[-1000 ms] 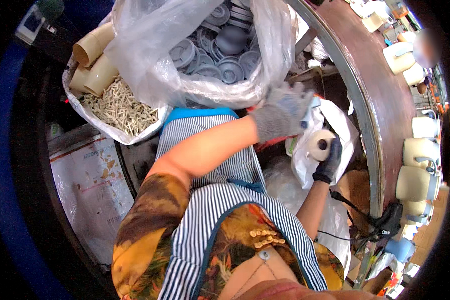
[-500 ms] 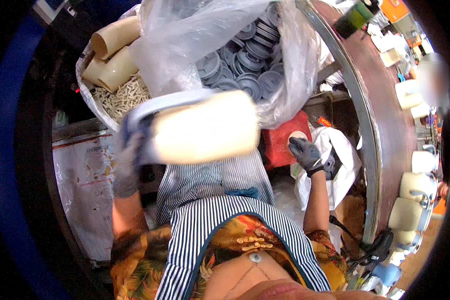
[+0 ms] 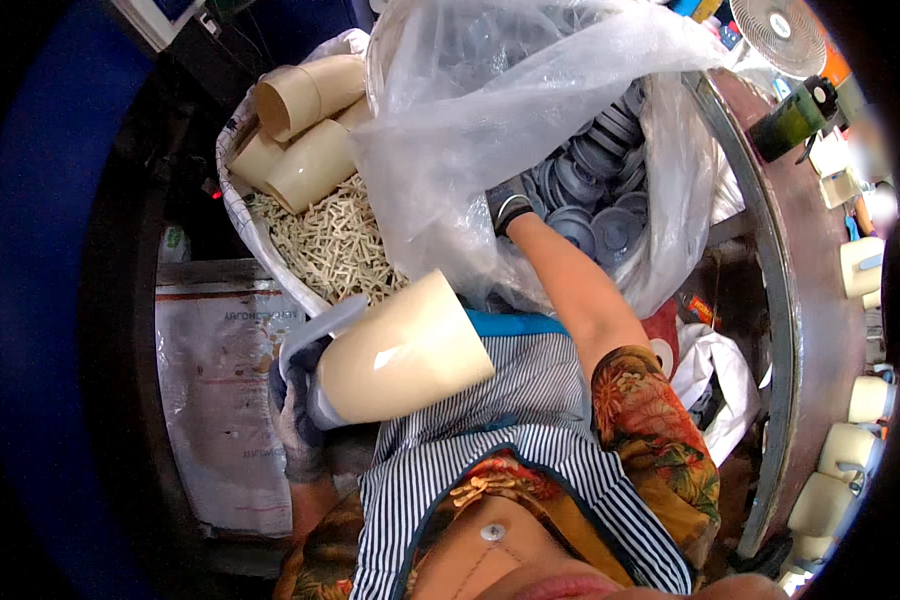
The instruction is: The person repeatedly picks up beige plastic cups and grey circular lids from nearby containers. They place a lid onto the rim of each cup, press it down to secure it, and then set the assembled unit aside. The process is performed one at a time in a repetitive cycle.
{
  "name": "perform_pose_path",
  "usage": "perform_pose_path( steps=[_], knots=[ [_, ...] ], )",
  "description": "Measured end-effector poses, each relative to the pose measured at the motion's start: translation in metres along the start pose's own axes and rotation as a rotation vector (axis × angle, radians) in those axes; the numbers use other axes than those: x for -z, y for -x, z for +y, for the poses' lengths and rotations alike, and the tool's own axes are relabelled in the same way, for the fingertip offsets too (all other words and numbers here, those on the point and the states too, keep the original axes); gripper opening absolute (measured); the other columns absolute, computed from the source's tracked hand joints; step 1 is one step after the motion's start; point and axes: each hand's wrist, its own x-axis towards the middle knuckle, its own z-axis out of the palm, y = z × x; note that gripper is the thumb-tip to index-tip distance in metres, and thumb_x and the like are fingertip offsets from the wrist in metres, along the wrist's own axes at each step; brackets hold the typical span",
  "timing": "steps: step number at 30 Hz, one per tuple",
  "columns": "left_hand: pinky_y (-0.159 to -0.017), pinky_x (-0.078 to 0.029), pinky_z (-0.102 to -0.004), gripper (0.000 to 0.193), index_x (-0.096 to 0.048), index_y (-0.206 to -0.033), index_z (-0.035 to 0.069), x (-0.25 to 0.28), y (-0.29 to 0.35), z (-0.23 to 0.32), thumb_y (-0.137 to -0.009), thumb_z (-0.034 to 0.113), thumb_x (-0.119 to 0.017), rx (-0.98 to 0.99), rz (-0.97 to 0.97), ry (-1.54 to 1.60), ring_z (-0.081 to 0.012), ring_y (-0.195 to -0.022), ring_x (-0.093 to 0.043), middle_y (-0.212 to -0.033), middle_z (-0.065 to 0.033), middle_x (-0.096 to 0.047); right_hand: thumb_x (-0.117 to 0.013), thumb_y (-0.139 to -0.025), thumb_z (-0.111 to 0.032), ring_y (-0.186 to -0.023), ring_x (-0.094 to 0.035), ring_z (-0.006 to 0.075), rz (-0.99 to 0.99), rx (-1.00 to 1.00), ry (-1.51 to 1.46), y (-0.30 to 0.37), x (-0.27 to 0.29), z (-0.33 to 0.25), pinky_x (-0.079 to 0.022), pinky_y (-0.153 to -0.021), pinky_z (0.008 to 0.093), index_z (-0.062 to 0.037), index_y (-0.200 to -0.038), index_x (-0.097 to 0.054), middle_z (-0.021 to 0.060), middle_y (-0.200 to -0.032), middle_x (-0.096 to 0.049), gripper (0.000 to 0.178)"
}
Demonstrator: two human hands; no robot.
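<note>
Overhead, a large clear plastic bag (image 3: 490, 130) fills the upper middle of the view, bulging over a heap of grey round caps (image 3: 595, 195) that show through its film. To its right curves the brown bench (image 3: 820, 330), with cream cups (image 3: 855, 450) lined along its far edge and a small fan (image 3: 775, 35) near the top. Left of the bag sits a white sack (image 3: 245, 235) full of small pale cross-shaped pieces (image 3: 335, 245), with several cream tubes (image 3: 305, 130) lying on top of them. Below the sack a printed grey bag (image 3: 220, 400) lies flat on the floor. Across the person's striped apron (image 3: 490, 450) lies a big cream cup-shaped piece (image 3: 405, 350), tilted on its side with its closed end toward the right. The left hand (image 3: 295, 400), in a grey glove, grips this piece at its open, rimmed end, fingers curled around the rim. The right hand (image 3: 510, 205), in a dark glove, reaches up into the mouth of the plastic bag, right among the grey caps; the film hides most of it, so whether its fingers are clenched or spread cannot be told.
</note>
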Motion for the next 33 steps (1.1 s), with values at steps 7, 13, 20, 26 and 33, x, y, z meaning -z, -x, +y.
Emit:
perform_pose_path(
  steps=[7,13,20,26,33],
  knots=[
    [-0.093,-0.048,-0.0333,0.043,-0.057,-0.124,-0.003,-0.026,-0.014,0.000,-0.106,0.032,-0.038,-0.027,-0.105,0.144,-0.0199,-0.101,-0.062,-0.116,-0.0127,-0.065,-0.057,-0.093,-0.012,-0.108,-0.060,0.0184,0.176,-0.642,-1.453,0.119,0.158,0.040,-0.046,-0.097,0.0307,0.0009,-0.132,-0.056,0.0129,-0.126,-0.063,0.041],
    [-0.086,-0.049,-0.0378,0.037,-0.061,-0.111,-0.003,-0.089,-0.007,0.010,-0.106,0.023,-0.035,-0.387,-0.405,-0.483,-0.0268,-0.095,-0.063,-0.105,-0.0149,-0.066,-0.059,-0.080,-0.009,-0.118,-0.056,0.0316,0.349,-0.240,-1.014,0.212,0.302,-0.021,-0.043,-0.101,0.0396,0.0010,-0.127,-0.059,0.0184,-0.127,-0.059,0.048],
    [-0.086,-0.050,-0.0348,0.036,-0.060,-0.109,-0.002,-0.122,0.007,0.019,-0.103,0.029,-0.043,0.181,-0.541,0.199,-0.0220,-0.093,-0.064,-0.103,-0.0137,-0.066,-0.068,-0.072,-0.025,-0.112,-0.057,0.0349,0.466,-0.243,-0.937,0.270,0.352,-0.027,-0.044,-0.096,0.0411,0.0011,-0.122,-0.063,0.0203,-0.120,-0.060,0.056],
    [-0.085,-0.050,-0.0330,0.036,-0.060,-0.107,-0.001,-0.137,0.014,0.023,-0.102,0.032,-0.045,0.045,-0.673,-0.059,-0.0204,-0.092,-0.064,-0.102,-0.0118,-0.066,-0.070,-0.072,-0.026,-0.111,-0.057,0.0344,0.504,-0.267,-0.908,0.299,0.362,-0.021,-0.043,-0.097,0.0429,0.0005,-0.123,-0.063,0.0205,-0.123,-0.058,0.058],
    [-0.085,-0.051,-0.0330,0.033,-0.062,-0.105,0.000,-0.165,0.018,0.051,-0.101,0.031,-0.049,0.609,-0.831,0.166,-0.0196,-0.093,-0.064,-0.104,-0.0119,-0.066,-0.074,-0.069,-0.033,-0.110,-0.056,0.0343,0.522,-0.155,-0.897,0.315,0.361,-0.015,-0.044,-0.094,0.0432,-0.0038,-0.112,-0.069,0.0190,-0.123,-0.057,0.052]
  ],
)
